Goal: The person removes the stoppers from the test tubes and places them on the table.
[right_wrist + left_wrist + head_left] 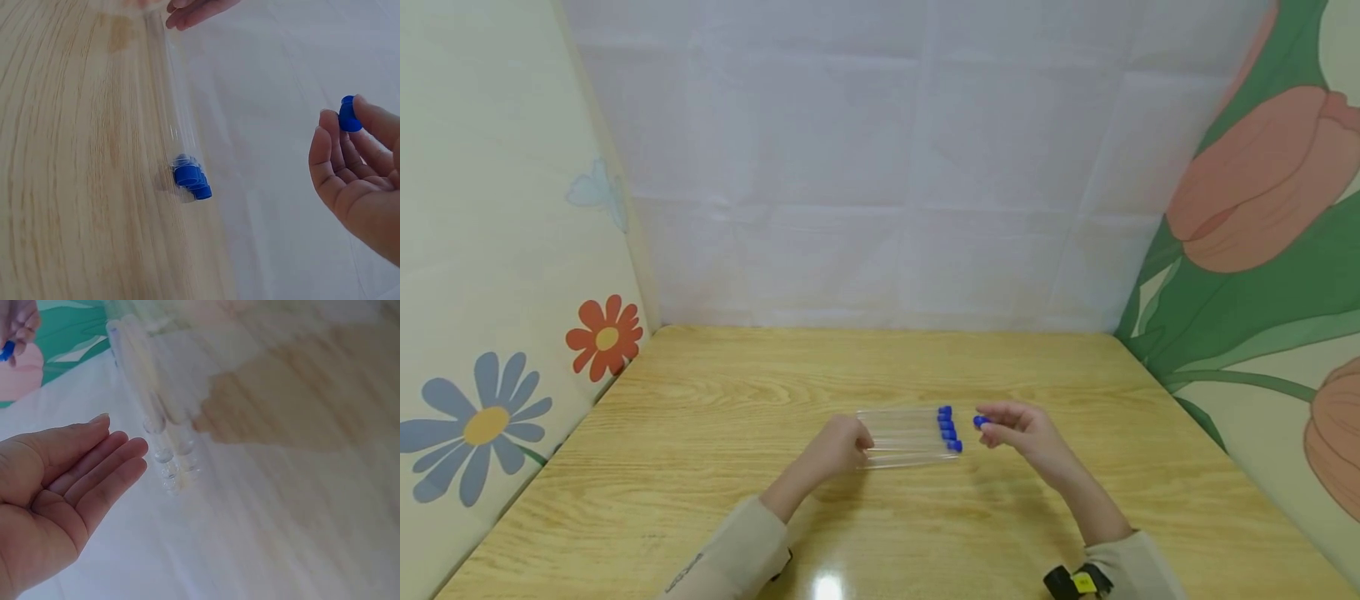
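Observation:
Several transparent test tubes (pixel 902 419) lie side by side on the wooden table, their blue caps (pixel 187 175) pointing right. The nearest tube (pixel 913 461) shows no cap on its right end. Between thumb and fingertips, my right hand (pixel 1028 433) pinches a loose blue cap (pixel 350 114), held just right of the row. At the rounded ends of the tubes is my left hand (pixel 841 448). Its fingers (pixel 106 469) are fairly straight with nothing between them; whether they touch a tube I cannot tell.
The wooden table (pixel 737 375) extends around the tubes. A white cloth backdrop (pixel 880 167) rises behind it. Flower-printed panels stand at the left (pixel 490 250) and right (pixel 1247 317).

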`<action>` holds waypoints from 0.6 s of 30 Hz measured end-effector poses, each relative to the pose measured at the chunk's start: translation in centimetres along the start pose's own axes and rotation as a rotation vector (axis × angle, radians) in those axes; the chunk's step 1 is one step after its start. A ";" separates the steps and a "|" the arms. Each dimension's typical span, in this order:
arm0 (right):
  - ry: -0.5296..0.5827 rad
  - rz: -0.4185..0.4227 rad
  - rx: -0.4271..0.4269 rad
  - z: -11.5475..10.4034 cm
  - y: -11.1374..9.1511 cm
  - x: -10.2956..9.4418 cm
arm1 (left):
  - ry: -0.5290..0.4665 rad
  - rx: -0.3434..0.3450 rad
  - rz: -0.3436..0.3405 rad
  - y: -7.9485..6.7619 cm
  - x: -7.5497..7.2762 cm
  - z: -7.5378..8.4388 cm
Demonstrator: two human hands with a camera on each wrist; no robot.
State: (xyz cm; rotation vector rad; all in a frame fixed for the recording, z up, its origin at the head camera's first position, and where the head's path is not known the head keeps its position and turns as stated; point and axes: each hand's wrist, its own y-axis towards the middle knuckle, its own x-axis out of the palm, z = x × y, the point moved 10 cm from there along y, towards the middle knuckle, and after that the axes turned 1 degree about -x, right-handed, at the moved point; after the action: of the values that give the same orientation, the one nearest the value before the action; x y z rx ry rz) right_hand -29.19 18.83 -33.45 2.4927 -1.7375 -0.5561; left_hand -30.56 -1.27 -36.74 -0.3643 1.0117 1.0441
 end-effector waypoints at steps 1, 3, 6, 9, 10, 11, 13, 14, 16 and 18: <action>-0.009 -0.001 0.011 0.1 0.0 0.0 | -0.010 -0.004 0.007 0.0 -0.2 -0.1; -0.019 -0.009 0.025 0.2 0.0 0.1 | -0.045 -0.019 0.013 -0.1 -0.6 -0.3; -0.029 -0.024 0.028 0.2 0.1 0.2 | -0.125 -0.039 0.016 -0.2 -1.1 -0.5; -0.038 -0.038 0.024 0.3 0.3 0.4 | -0.218 -0.054 0.003 -0.4 -1.2 -0.8; -0.045 -0.041 0.029 0.4 0.3 0.5 | -0.250 -0.063 -0.003 -0.5 -1.2 -0.9; -0.049 -0.041 0.037 0.5 0.4 0.5 | -0.279 -0.070 -0.008 -0.6 -1.2 -1.0; -0.057 -0.042 0.051 0.7 0.5 0.6 | -0.321 -0.087 -0.011 -0.7 -1.1 -1.3; -0.060 -0.040 0.061 0.9 0.5 0.6 | -0.337 -0.093 -0.008 -0.7 -1.2 -1.4; -0.072 -0.034 0.079 1.1 0.6 0.5 | -0.351 -0.106 0.003 -0.7 -1.3 -1.6; -0.079 -0.033 0.087 1.4 0.6 0.5 | -0.355 -0.111 0.015 -0.7 -1.4 -1.7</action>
State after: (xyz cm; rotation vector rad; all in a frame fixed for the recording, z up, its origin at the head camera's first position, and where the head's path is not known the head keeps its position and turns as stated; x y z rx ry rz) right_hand -30.01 18.40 -34.70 2.5966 -1.7874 -0.6015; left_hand -31.00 -3.55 -36.56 -0.2492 0.6420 1.1343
